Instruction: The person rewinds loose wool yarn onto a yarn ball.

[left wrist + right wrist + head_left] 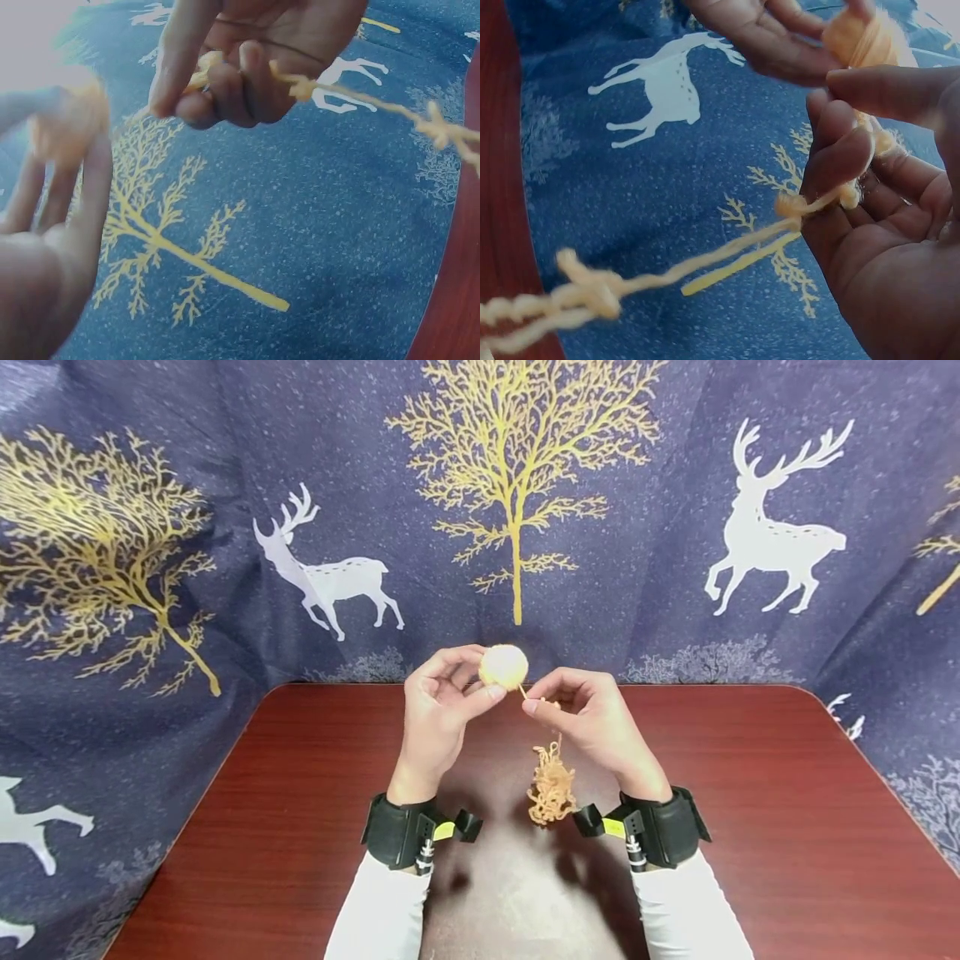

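The left hand (pixel 444 706) held a ball (pixel 503 665) of yarn between thumb and fingers above the table (pixel 300 777), while the right hand (pixel 588 714), fingers curled, pinched the strand (pixel 523 692) running from it; a tangle (pixel 551 789) trailed below the right hand. The work appeared to be winding, and the next move likely called for wrapping the strand around the ball, easing slack from the tangle. Any print on the wrist straps' (pixel 678 828) yellow labels (pixel 613 828) was too small to read.
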Demonstrator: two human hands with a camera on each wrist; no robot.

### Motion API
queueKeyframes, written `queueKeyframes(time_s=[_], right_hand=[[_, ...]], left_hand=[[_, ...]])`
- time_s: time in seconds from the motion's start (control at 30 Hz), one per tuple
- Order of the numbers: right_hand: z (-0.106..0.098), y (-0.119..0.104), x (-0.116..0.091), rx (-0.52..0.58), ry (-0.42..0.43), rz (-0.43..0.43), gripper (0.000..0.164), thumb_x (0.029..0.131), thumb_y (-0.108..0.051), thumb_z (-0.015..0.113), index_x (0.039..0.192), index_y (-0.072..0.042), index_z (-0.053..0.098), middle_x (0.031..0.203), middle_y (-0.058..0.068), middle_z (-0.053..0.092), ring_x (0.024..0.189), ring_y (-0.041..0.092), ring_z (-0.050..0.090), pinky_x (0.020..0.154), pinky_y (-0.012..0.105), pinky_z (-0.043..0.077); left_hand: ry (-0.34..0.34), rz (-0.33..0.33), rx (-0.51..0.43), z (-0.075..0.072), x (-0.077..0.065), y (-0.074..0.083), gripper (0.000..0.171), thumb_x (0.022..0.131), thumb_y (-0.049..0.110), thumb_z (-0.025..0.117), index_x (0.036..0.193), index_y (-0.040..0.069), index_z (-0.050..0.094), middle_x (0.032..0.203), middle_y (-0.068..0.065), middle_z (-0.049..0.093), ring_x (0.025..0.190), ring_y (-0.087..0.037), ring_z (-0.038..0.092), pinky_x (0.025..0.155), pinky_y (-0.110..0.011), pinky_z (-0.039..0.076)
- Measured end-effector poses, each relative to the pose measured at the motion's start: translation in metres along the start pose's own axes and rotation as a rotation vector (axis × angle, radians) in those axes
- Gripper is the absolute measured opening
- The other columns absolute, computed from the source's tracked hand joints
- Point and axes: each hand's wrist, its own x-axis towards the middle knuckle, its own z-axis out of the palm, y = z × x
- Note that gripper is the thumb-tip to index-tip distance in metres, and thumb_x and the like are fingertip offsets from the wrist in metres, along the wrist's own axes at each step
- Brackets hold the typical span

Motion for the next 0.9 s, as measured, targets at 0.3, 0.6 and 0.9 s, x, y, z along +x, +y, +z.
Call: queueKeyframes(time_s=[0.3, 0.6, 0.9], right_hand=[[0.0, -0.011, -0.003, -0.162, -0.008, -0.029, 0.007, 0.089, -0.003, 0.075, 0.092, -0.008, 0.074, 0.079, 0.001, 0.068, 0.063, 0.016, 0.059, 0.052, 0.023, 0.049], [-0.01, -0.012, -0.004, 0.15, 0.171, -0.063, 0.008, 0.086, 0.01, 0.071, 0.091, 0.004, 0.072, 0.075, 0.006, 0.069, 0.062, 0.013, 0.061, 0.054, 0.022, 0.051], [-0.009, -0.006, 0.0, 0.474, 0.281, -0.004, 0.025, 0.087, 0.016, 0.064, 0.087, -0.006, 0.074, 0.072, 0.003, 0.068, 0.06, 0.01, 0.058, 0.053, 0.018, 0.048]], left_hand=[[0.127, 0.121, 0.628, -0.005, -0.001, -0.012, 0.032, 0.075, -0.009, 0.082, 0.103, -0.006, 0.068, 0.11, -0.015, 0.067, 0.101, -0.024, 0.067, 0.085, -0.037, 0.061], [-0.299, -0.031, 0.775, -0.018, -0.002, -0.01, 0.033, 0.071, -0.011, 0.083, 0.099, 0.0, 0.068, 0.101, -0.009, 0.068, 0.092, -0.019, 0.067, 0.085, -0.029, 0.06], [-0.604, -0.174, 0.444, -0.014, -0.005, -0.004, 0.032, 0.076, -0.01, 0.083, 0.102, 0.002, 0.068, 0.109, -0.01, 0.066, 0.101, -0.022, 0.066, 0.091, -0.04, 0.059]])
